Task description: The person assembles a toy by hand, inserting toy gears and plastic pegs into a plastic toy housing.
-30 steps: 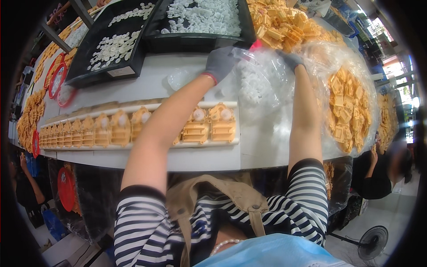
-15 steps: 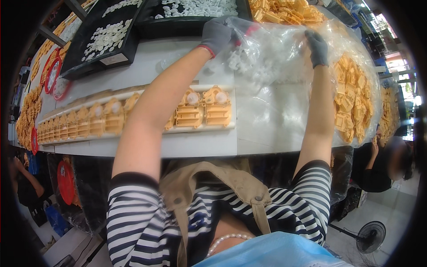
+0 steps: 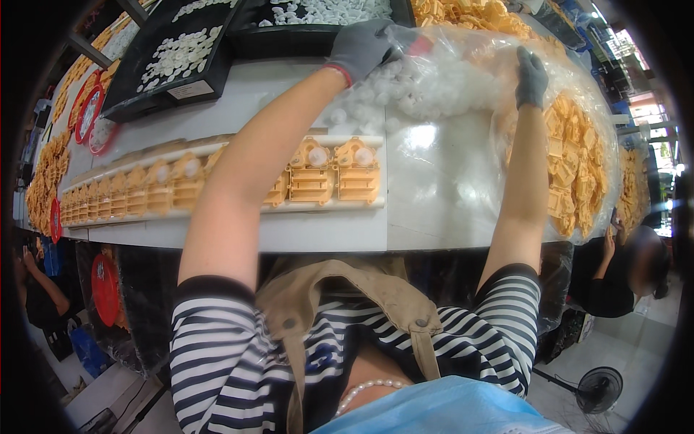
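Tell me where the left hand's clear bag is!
At the head view's top, right of centre, the clear bag stretches from the left hand toward the right hand, just in front of the heaped orange parts.

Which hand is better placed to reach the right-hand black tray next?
Probably the left: the left hand is close to that black tray, though it holds the clear bag. The right hand is farther off, over toward the orange parts.
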Tool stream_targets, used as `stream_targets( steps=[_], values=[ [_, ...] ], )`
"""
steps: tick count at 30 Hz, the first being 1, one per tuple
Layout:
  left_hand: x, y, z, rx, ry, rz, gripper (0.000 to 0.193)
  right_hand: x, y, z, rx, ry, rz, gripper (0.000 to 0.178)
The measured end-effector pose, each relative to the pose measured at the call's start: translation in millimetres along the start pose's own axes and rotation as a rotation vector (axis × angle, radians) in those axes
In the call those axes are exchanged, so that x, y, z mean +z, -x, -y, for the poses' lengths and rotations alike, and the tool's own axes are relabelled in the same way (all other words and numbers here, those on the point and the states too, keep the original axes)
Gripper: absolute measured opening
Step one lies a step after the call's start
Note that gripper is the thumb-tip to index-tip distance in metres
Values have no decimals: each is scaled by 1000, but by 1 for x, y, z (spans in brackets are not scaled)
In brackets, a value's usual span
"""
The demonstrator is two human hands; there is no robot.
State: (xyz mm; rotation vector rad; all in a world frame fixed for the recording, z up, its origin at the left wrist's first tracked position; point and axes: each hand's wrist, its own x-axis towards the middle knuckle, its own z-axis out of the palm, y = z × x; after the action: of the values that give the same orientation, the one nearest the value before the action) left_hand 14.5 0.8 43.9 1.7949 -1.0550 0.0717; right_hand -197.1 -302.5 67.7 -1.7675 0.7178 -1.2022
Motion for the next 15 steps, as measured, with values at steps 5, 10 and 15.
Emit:
stream_targets(
  steps=[5, 10, 15],
  values=[
    [-33, 14, 6, 130, -36, 42, 33, -5, 31, 30, -20, 258, -70, 37],
    [-96, 27, -13, -367, 265, 183, 33, -12, 137, 75, -369, 345, 31, 22],
    [-192, 109, 8, -153, 259, 110, 34, 13, 248, 74, -280, 638, 530, 41]
  ],
)
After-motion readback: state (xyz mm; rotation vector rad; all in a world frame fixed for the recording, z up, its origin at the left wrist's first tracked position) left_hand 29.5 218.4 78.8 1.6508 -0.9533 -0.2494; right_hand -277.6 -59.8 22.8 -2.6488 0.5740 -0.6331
